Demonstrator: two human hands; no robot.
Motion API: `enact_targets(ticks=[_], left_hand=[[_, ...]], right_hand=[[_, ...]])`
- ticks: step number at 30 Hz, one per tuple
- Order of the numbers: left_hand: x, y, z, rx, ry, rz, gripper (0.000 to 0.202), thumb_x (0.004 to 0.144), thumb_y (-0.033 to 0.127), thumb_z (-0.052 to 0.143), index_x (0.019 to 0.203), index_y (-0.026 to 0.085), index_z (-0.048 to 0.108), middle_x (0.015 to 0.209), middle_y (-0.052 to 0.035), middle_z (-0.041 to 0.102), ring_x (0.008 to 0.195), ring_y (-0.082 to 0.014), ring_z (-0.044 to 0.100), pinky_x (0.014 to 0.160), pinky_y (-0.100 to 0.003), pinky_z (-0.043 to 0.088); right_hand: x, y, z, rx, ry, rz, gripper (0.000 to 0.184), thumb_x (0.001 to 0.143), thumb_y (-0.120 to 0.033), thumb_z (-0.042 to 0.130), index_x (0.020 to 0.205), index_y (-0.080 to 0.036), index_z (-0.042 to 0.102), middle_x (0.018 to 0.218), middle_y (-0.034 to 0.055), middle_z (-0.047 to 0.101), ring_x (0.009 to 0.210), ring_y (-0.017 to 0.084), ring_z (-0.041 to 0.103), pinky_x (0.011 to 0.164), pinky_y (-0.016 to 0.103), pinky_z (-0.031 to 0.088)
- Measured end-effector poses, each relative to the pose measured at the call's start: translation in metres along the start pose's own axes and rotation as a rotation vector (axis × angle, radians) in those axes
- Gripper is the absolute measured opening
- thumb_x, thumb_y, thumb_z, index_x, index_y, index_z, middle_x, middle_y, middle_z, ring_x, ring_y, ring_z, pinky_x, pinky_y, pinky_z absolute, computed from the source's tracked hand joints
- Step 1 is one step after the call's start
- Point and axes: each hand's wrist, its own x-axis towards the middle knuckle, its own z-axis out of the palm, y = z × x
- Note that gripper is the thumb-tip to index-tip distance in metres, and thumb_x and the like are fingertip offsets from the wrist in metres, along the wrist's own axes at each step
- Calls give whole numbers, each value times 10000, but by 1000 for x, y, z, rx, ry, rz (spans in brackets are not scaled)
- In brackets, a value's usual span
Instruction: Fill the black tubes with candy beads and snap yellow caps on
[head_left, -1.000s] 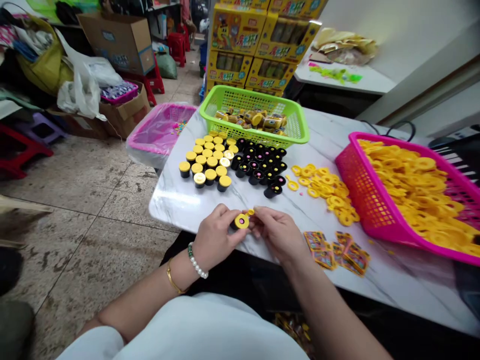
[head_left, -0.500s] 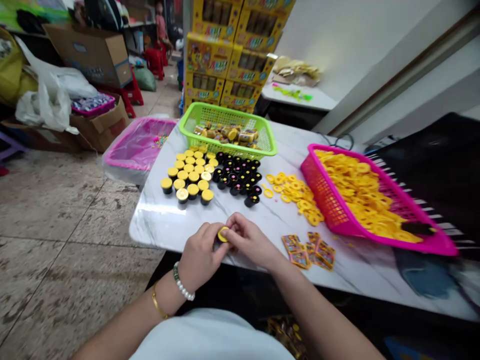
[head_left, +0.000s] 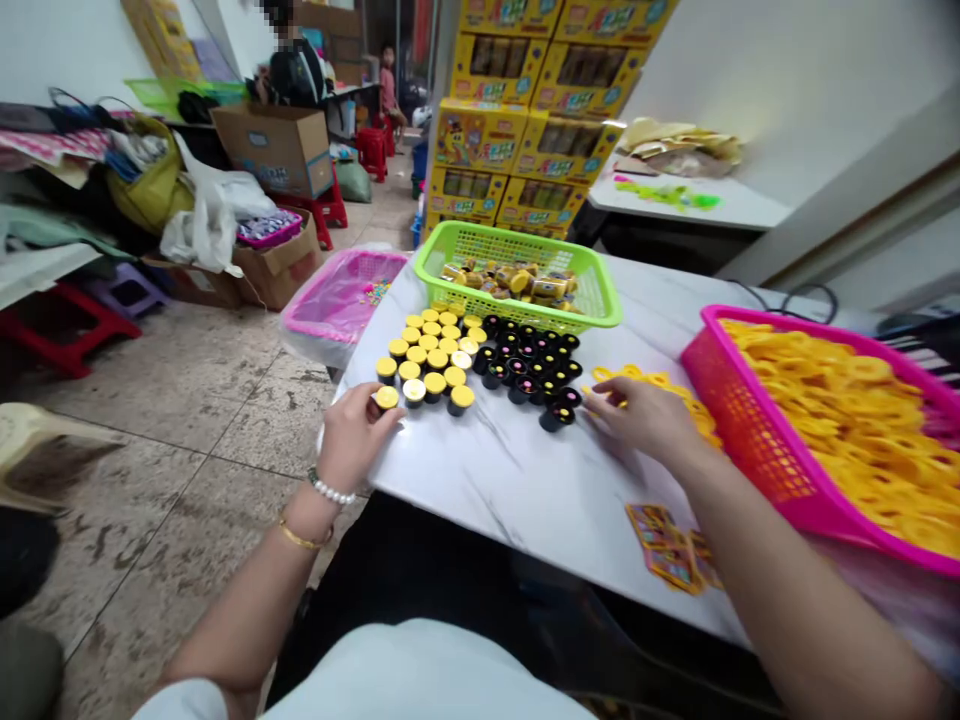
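Note:
My left hand has its fingers round a small black cup with a yellow cap, at the near left corner of the grouped capped cups. To their right stand uncapped black cups, some showing pink or yellow bits inside. My right hand is beside these, its thumb and fingertips pinched at a yellow ring piece that is mostly hidden. More yellow ring pieces lie partly under that hand. Several printed cards are on the table below my right forearm.
A green basket of wrapped items stands behind the cups. On the right is a pink basket full of yellow rings. A plastic-lined pink tub adjoins the table's left edge. Yellow boxes are stacked behind. A person stands far back.
My hands were together over a yellow-capped cup at the table's front edge. Now they are apart: the left with a capped cup at the group, the right over by the yellow rings. The view swung left.

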Motion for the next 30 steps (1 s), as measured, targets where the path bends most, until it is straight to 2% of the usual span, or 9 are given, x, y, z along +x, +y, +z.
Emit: enact_targets(ticks=[3, 6, 9, 14, 17, 19, 23, 27, 30], left_hand=[[3, 3, 5, -108, -43, -87, 437, 730, 256, 777, 1127, 190, 606, 740, 29, 684, 613, -138, 639, 688, -267, 511], [-9, 10, 4, -136, 21, -126, 419, 741, 302, 772, 1085, 178, 569, 742, 34, 658, 564, -117, 615, 617, -242, 495], [-25, 23, 6, -131, 84, -13, 281, 803, 326, 719, 985, 180, 562, 692, 42, 602, 556, -108, 585, 587, -223, 472], [-32, 70, 37, -166, -210, 317, 193, 875, 310, 644, 1001, 172, 595, 670, 20, 609, 604, -134, 602, 634, -245, 487], [-18, 107, 65, -175, -429, 323, 308, 858, 342, 670, 1078, 139, 599, 675, -7, 649, 657, -177, 639, 692, -292, 513], [-8, 127, 81, -147, -533, 297, 399, 849, 378, 680, 1136, 117, 588, 697, -31, 668, 712, -212, 665, 721, -322, 523], [5, 146, 102, -58, -583, 288, 461, 853, 413, 669, 1174, 96, 573, 779, -86, 698, 803, -258, 690, 737, -343, 526], [9, 147, 115, -24, -584, 270, 468, 854, 416, 663, 1179, 90, 575, 788, -93, 703, 798, -248, 688, 731, -323, 517], [9, 144, 115, -37, -619, 285, 417, 852, 344, 663, 1192, 118, 578, 783, -65, 702, 765, -222, 676, 696, -292, 496]], right_hand=[[2, -1, 8, -37, -47, -19, 347, 828, -445, 630, 1011, -154, 678, 833, 100, 721, 770, 272, 669, 671, 345, 459], [0, -1, 9, -70, -63, -21, 368, 872, -416, 589, 1099, -129, 630, 869, 119, 722, 809, 277, 674, 680, 339, 446], [4, 1, 8, -63, -69, -10, 433, 863, -443, 597, 1148, -116, 597, 884, 120, 724, 824, 265, 673, 690, 327, 445], [19, 2, -1, -37, -147, -16, 269, 758, -435, 681, 861, -187, 664, 799, 64, 727, 738, 222, 664, 642, 298, 445], [19, 2, -12, -8, -170, 18, 158, 712, -331, 688, 789, -196, 659, 634, 30, 688, 657, 204, 652, 603, 289, 431], [11, 4, -19, 87, -129, 92, 172, 723, -285, 657, 862, -184, 671, 537, 3, 646, 599, 189, 642, 586, 280, 426], [-19, 8, -21, 402, -51, 137, 294, 756, -278, 615, 1025, -170, 666, 533, -29, 637, 516, 150, 609, 549, 255, 423], [-48, 1, -9, 594, -141, 54, 174, 757, -287, 603, 873, -178, 672, 524, -41, 601, 475, 122, 557, 514, 236, 395], [-63, -10, -1, 797, -251, -6, 124, 748, -300, 625, 765, -178, 637, 512, -51, 566, 466, 102, 504, 479, 220, 355]])
